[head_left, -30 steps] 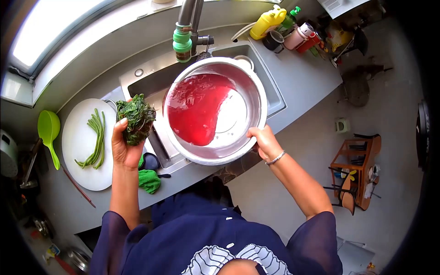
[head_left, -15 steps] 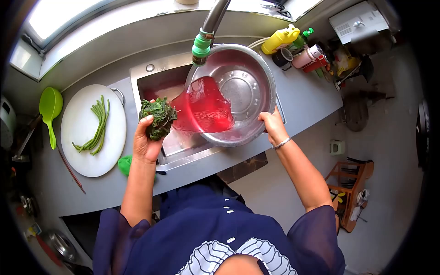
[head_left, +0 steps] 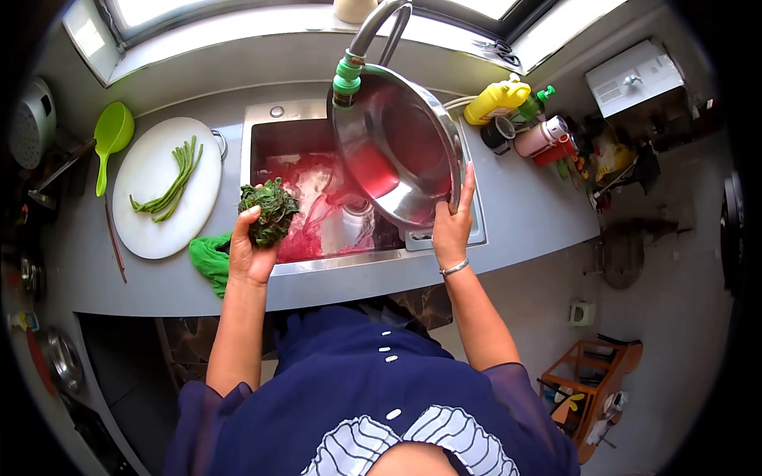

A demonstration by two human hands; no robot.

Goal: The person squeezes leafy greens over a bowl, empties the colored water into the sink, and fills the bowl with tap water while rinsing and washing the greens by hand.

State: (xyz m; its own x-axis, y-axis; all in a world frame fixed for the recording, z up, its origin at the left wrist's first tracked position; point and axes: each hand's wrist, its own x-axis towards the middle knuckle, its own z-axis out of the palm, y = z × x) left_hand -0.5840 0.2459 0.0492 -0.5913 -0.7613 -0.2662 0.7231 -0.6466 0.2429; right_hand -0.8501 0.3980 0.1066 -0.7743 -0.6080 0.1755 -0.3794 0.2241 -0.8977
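Greens (head_left: 270,213) in a squashed clump at nine o'clock, left hand (head_left: 252,255) curled around them by the sink (head_left: 262,115), red water (head_left: 304,232) inside, right hand (head_left: 453,234) closed on the edge of a tipped metal bowl (head_left: 409,147) at twelve o'clock, beans (head_left: 176,188) on a white board (head_left: 157,236) farther out toward nine.

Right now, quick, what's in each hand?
Left hand: closed, holding a clump of leafy greens.
Right hand: closed on the edge of the tilted metal basin.
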